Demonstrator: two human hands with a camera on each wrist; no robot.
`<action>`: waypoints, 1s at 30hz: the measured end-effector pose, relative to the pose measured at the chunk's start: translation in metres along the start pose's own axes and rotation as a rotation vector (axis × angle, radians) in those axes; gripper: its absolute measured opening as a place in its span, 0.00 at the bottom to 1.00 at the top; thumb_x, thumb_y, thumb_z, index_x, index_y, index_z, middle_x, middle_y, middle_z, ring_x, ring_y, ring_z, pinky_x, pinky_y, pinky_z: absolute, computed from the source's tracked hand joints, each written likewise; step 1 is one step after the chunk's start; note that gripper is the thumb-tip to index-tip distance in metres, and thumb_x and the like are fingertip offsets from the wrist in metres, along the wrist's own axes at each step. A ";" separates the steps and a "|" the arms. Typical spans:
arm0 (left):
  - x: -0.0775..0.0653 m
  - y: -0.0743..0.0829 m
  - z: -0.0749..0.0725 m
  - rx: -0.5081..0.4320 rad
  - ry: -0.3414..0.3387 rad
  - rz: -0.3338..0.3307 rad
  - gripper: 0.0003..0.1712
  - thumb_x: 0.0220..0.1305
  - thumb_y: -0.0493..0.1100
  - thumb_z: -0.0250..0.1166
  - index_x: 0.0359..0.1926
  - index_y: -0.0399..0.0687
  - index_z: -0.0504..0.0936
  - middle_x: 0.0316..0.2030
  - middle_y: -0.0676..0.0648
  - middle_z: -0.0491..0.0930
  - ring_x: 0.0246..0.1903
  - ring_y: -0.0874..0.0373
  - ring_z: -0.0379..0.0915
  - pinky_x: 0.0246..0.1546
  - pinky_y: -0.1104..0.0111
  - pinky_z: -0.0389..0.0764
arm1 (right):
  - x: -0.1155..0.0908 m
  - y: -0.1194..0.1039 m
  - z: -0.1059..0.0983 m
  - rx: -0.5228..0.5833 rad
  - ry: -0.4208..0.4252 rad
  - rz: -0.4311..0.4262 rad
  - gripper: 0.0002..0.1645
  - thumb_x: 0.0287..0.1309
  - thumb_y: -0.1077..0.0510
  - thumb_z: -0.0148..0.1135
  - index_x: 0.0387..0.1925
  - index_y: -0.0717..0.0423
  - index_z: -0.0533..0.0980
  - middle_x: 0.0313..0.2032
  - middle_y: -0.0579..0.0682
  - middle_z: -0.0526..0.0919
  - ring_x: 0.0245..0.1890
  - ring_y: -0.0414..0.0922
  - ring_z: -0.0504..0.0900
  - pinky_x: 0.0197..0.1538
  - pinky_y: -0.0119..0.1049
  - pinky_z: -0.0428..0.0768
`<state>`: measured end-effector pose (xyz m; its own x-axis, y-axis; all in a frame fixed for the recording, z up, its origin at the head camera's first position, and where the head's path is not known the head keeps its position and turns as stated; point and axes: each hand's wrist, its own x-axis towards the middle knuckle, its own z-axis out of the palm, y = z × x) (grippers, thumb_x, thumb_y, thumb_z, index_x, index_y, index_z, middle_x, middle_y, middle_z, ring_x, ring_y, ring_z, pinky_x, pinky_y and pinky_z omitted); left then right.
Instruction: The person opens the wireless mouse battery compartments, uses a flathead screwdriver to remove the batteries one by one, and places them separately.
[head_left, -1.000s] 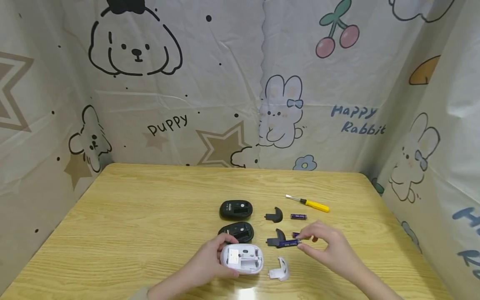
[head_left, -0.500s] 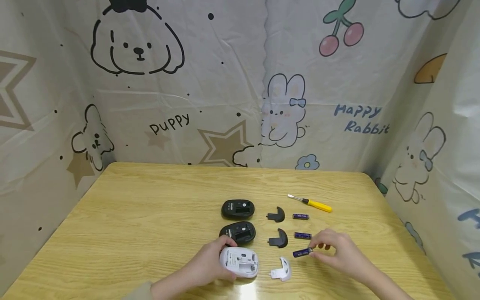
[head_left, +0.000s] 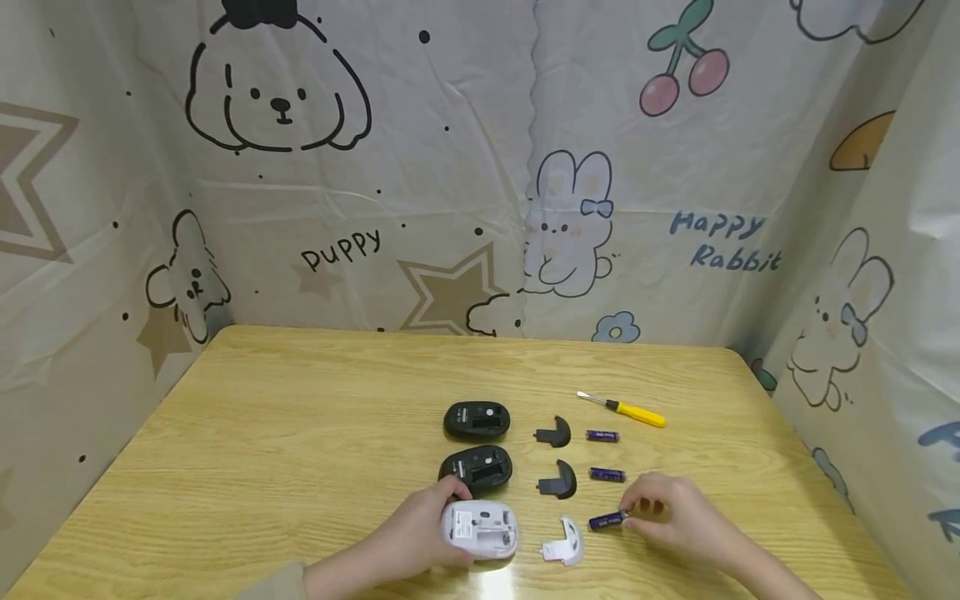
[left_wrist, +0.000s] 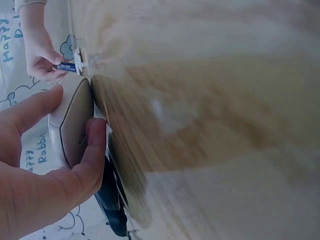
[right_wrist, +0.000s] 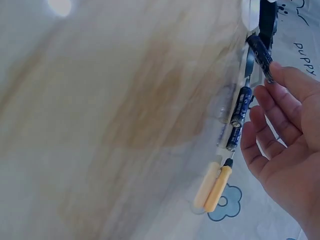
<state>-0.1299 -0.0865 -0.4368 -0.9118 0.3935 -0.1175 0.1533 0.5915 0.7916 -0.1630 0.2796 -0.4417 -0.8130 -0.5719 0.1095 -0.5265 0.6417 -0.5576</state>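
My left hand [head_left: 422,527] grips a white computer mouse [head_left: 491,530] by its left end, underside up, its battery bay uncovered. In the left wrist view thumb and fingers [left_wrist: 92,150] clasp the mouse [left_wrist: 75,115] from both sides. My right hand [head_left: 678,518] pinches one end of a dark purple battery [head_left: 606,521] between thumb and fingertips. The right wrist view has this battery [right_wrist: 259,56] tilted in the pinch. Between the two hands lies a white battery cover [head_left: 564,543].
Two black mice [head_left: 477,421] lie underside up behind the white one. Right of them are two black covers [head_left: 557,481] and two more batteries [head_left: 607,474]. A yellow-handled screwdriver [head_left: 636,413] lies farther back. Printed curtains [head_left: 450,167] stand behind the wooden table [head_left: 300,433].
My right hand has carried the battery toward me and to the right, away from over the black cover, to the right of the white cover. The white mouse has shifted slightly and tilted.
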 end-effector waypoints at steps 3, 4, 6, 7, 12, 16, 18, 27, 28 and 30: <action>0.000 -0.002 0.000 0.040 0.002 0.028 0.34 0.32 0.44 0.80 0.44 0.50 0.73 0.38 0.52 0.78 0.37 0.60 0.71 0.40 0.64 0.75 | 0.000 0.004 0.000 0.014 -0.054 0.030 0.05 0.52 0.50 0.69 0.31 0.41 0.79 0.32 0.33 0.79 0.28 0.30 0.72 0.29 0.27 0.74; 0.000 -0.003 0.000 0.059 0.002 0.038 0.34 0.32 0.44 0.80 0.44 0.50 0.73 0.39 0.53 0.77 0.37 0.60 0.71 0.41 0.64 0.75 | 0.000 0.006 0.000 0.017 -0.074 0.033 0.05 0.52 0.49 0.68 0.31 0.41 0.79 0.32 0.34 0.79 0.29 0.30 0.72 0.30 0.27 0.75; -0.001 -0.004 -0.001 0.104 0.005 0.059 0.33 0.33 0.45 0.80 0.44 0.50 0.74 0.39 0.54 0.76 0.37 0.61 0.71 0.41 0.64 0.76 | 0.000 0.009 0.001 0.017 -0.110 0.051 0.06 0.53 0.49 0.68 0.32 0.40 0.79 0.33 0.33 0.79 0.31 0.29 0.73 0.33 0.27 0.77; -0.001 -0.004 -0.001 0.126 0.007 0.068 0.33 0.33 0.46 0.80 0.44 0.50 0.75 0.39 0.54 0.76 0.37 0.62 0.71 0.42 0.65 0.76 | 0.000 0.010 0.001 0.013 -0.118 0.043 0.05 0.53 0.49 0.67 0.32 0.40 0.79 0.33 0.33 0.79 0.32 0.29 0.74 0.35 0.28 0.78; -0.002 -0.003 -0.001 0.222 0.014 0.078 0.32 0.34 0.48 0.79 0.45 0.51 0.76 0.40 0.55 0.74 0.38 0.62 0.70 0.43 0.65 0.76 | 0.000 0.014 0.004 -0.025 -0.123 0.013 0.06 0.53 0.51 0.68 0.32 0.39 0.77 0.33 0.32 0.77 0.34 0.29 0.74 0.38 0.28 0.79; 0.001 -0.003 -0.002 0.249 -0.003 0.050 0.32 0.36 0.50 0.79 0.46 0.52 0.76 0.41 0.55 0.74 0.40 0.61 0.70 0.44 0.62 0.76 | 0.000 0.015 0.003 -0.047 -0.115 0.007 0.08 0.51 0.52 0.69 0.32 0.39 0.77 0.33 0.32 0.76 0.33 0.29 0.73 0.37 0.29 0.78; 0.002 -0.003 -0.002 0.250 -0.012 0.035 0.33 0.37 0.51 0.78 0.46 0.52 0.76 0.42 0.54 0.74 0.41 0.60 0.71 0.45 0.59 0.77 | 0.000 0.015 0.003 -0.053 -0.113 -0.001 0.08 0.50 0.53 0.70 0.32 0.39 0.77 0.33 0.32 0.76 0.33 0.29 0.73 0.37 0.29 0.78; 0.000 -0.006 -0.008 0.248 -0.019 0.032 0.35 0.37 0.53 0.78 0.50 0.51 0.75 0.41 0.54 0.74 0.40 0.60 0.72 0.43 0.60 0.78 | 0.003 0.008 -0.007 -0.044 -0.137 0.053 0.09 0.51 0.48 0.69 0.33 0.41 0.78 0.33 0.35 0.76 0.31 0.32 0.71 0.32 0.29 0.74; -0.001 -0.006 -0.009 0.249 -0.018 0.032 0.36 0.38 0.53 0.78 0.50 0.50 0.76 0.41 0.54 0.75 0.40 0.60 0.72 0.43 0.60 0.78 | 0.004 0.006 -0.009 -0.047 -0.138 0.063 0.09 0.52 0.48 0.69 0.34 0.42 0.78 0.34 0.35 0.77 0.31 0.32 0.71 0.32 0.29 0.74; -0.002 -0.005 -0.012 0.253 -0.009 0.035 0.36 0.38 0.53 0.78 0.50 0.48 0.76 0.43 0.52 0.76 0.41 0.57 0.73 0.44 0.58 0.78 | 0.006 0.003 -0.014 -0.067 -0.124 0.065 0.09 0.52 0.50 0.68 0.35 0.44 0.78 0.34 0.37 0.78 0.31 0.33 0.72 0.31 0.30 0.75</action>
<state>-0.1334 -0.0990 -0.4329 -0.9010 0.4224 -0.0990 0.2761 0.7343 0.6201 -0.1728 0.2851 -0.4311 -0.8110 -0.5843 -0.0296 -0.4928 0.7095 -0.5038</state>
